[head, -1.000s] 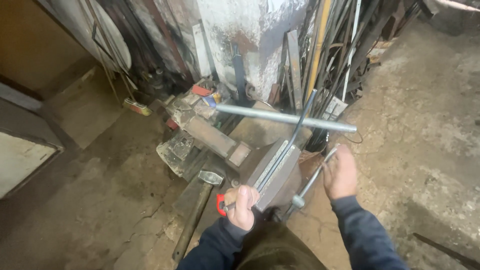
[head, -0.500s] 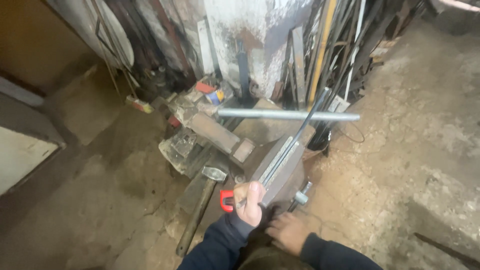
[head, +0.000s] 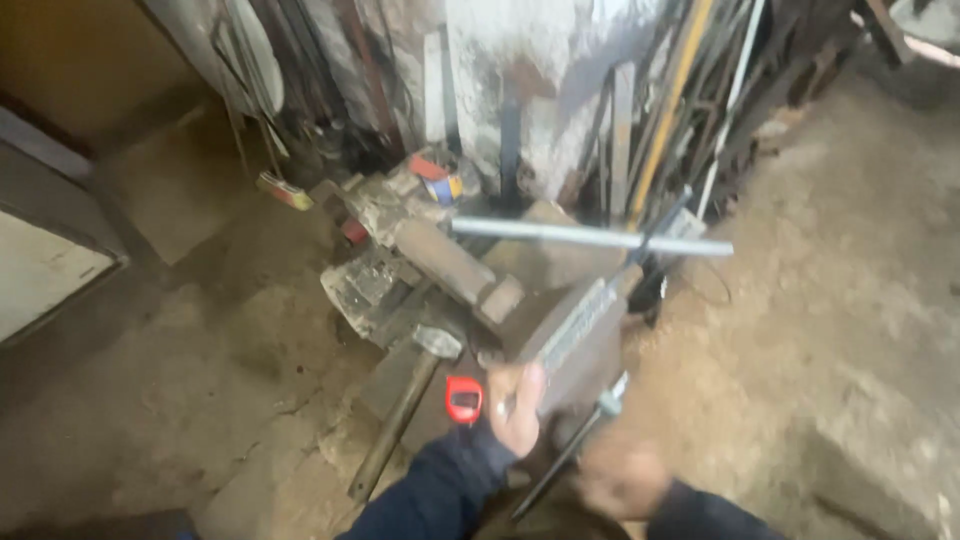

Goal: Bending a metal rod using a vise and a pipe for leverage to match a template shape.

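Left hand (head: 517, 408): fingers curled around a small red tape measure (head: 463, 398), resting against the near end of the bench vise (head: 570, 335).
Right hand (head: 622, 480): blurred, low near right, at the near end of the vise handle bar (head: 572, 445); whether it grips the bar, cannot tell.
Vise: centre, on cluttered floor blocks.
Steel rod (head: 590, 236): lies horizontal across the far end of the vise.
Hammer (head: 405, 405): left of the vise, head far, handle near.
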